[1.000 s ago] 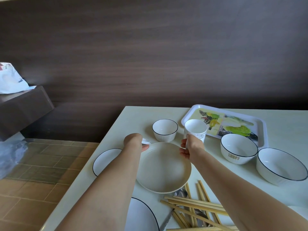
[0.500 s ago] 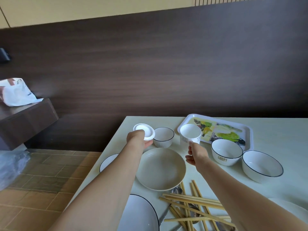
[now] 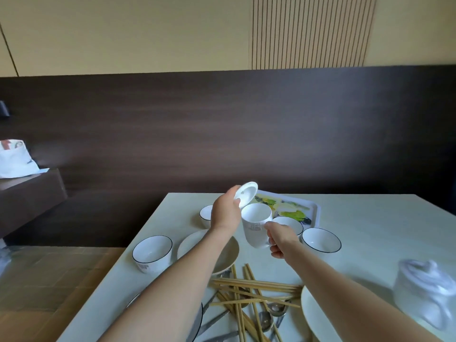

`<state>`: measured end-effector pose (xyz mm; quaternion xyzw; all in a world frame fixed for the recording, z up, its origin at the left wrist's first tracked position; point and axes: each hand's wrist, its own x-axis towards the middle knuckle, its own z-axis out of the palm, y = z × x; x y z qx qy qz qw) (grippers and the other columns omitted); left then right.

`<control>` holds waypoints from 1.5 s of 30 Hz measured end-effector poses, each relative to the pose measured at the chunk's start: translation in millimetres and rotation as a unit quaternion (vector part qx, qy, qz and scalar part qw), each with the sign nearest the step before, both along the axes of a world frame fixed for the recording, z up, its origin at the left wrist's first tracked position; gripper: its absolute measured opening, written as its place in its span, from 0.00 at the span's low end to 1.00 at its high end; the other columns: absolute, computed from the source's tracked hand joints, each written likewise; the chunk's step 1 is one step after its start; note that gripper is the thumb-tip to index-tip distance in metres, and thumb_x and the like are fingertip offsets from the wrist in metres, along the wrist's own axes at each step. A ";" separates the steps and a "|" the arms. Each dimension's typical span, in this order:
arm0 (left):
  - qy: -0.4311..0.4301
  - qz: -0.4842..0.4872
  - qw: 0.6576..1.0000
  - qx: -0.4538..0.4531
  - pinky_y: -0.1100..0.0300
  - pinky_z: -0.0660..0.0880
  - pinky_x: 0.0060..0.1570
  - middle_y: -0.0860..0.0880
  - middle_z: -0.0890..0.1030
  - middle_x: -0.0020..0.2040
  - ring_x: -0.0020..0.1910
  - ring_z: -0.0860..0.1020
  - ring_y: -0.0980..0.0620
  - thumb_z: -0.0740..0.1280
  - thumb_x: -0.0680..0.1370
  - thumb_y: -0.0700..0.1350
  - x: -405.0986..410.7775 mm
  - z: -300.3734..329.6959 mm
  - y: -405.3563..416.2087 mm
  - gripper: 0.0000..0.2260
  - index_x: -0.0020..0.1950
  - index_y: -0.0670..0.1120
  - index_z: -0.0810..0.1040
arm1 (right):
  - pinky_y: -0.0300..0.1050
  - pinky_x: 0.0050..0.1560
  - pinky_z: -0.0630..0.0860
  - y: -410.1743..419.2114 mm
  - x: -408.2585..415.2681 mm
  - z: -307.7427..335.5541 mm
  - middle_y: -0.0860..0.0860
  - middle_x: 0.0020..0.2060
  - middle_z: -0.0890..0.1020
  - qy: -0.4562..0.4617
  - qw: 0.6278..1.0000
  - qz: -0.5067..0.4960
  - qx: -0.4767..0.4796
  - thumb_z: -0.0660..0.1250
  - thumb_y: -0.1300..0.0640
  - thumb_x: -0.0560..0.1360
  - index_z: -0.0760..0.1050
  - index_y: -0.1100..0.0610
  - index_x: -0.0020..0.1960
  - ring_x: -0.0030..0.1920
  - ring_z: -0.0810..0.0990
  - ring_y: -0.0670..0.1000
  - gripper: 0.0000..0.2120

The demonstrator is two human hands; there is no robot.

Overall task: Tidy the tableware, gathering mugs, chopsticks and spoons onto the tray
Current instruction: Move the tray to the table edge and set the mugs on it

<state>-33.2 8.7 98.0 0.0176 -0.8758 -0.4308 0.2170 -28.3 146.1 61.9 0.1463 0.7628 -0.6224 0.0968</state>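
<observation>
Our right hand [image 3: 280, 241] grips the mug [image 3: 256, 228] by its handle, and our left hand [image 3: 225, 213] pinches its lid [image 3: 246, 197]; both have risen off the table [image 3: 370, 233] in the last second, the lid now tilted just above the rim. The tray [image 3: 312, 209] lies just beyond, bare, so capping and setting down come next, we judge.

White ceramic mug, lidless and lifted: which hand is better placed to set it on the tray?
Probably the right hand. It already grips the white ceramic mug by its handle side, near the floral-printed white tray. The left hand holds the round white lid above the mug.
</observation>
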 end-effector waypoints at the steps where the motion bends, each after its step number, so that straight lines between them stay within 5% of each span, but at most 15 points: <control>1: 0.002 -0.005 0.999 -0.037 0.61 0.68 0.50 0.48 0.77 0.64 0.61 0.75 0.46 0.56 0.80 0.38 7.4 -1.8 7.4 0.20 0.71 0.50 0.70 | 0.37 0.29 0.63 5.7 8.3 1.3 0.53 0.30 0.66 -0.002 1.000 -0.001 0.001 0.61 0.56 0.73 0.64 0.56 0.33 0.26 0.62 0.51 0.12; 5: 0.007 -0.034 0.986 -0.160 0.57 0.72 0.51 0.49 0.79 0.59 0.56 0.77 0.45 0.54 0.80 0.40 26.9 -13.5 25.2 0.22 0.71 0.57 0.67 | 0.38 0.30 0.60 20.3 29.7 4.4 0.52 0.28 0.64 -0.003 1.000 0.003 -0.006 0.60 0.57 0.74 0.62 0.56 0.33 0.26 0.59 0.50 0.13; 10: -0.003 -0.088 0.965 -0.247 0.60 0.69 0.59 0.55 0.66 0.74 0.67 0.71 0.48 0.54 0.80 0.39 45.3 -18.1 41.9 0.24 0.74 0.57 0.64 | 0.38 0.30 0.59 35.1 47.6 4.9 0.52 0.27 0.63 0.002 1.000 0.000 -0.029 0.60 0.58 0.74 0.62 0.56 0.34 0.26 0.58 0.50 0.12; 15: -0.022 -0.114 0.949 -0.294 0.62 0.67 0.59 0.56 0.59 0.77 0.71 0.67 0.47 0.54 0.81 0.45 54.3 -19.5 53.7 0.22 0.73 0.61 0.62 | 0.37 0.29 0.59 49.0 53.8 1.6 0.52 0.27 0.63 0.007 0.999 -0.014 -0.043 0.60 0.57 0.73 0.62 0.56 0.33 0.25 0.58 0.50 0.12; 22: -0.032 -0.134 0.908 -0.397 0.55 0.68 0.64 0.51 0.56 0.78 0.71 0.66 0.45 0.54 0.79 0.37 66.7 -15.0 66.6 0.28 0.77 0.55 0.55 | 0.36 0.27 0.58 61.8 55.6 -4.1 0.52 0.26 0.63 0.010 0.998 -0.020 -0.056 0.60 0.57 0.74 0.62 0.56 0.32 0.24 0.58 0.50 0.13; 35: -0.038 -0.137 0.905 -0.401 0.52 0.72 0.55 0.49 0.64 0.72 0.68 0.68 0.45 0.58 0.80 0.42 55.7 -22.1 86.5 0.25 0.75 0.54 0.58 | 0.37 0.27 0.57 83.3 57.5 -7.1 0.51 0.26 0.62 0.022 0.998 -0.018 -0.049 0.60 0.56 0.74 0.61 0.55 0.31 0.24 0.57 0.50 0.15; 45: -0.023 -0.166 0.932 -0.322 0.48 0.69 0.65 0.50 0.49 0.79 0.77 0.54 0.46 0.57 0.81 0.51 57.9 -6.2 116.5 0.28 0.77 0.61 0.47 | 0.37 0.26 0.55 115.8 60.3 16.4 0.51 0.25 0.60 0.042 0.995 -0.052 -0.067 0.60 0.57 0.74 0.60 0.55 0.30 0.24 0.55 0.49 0.15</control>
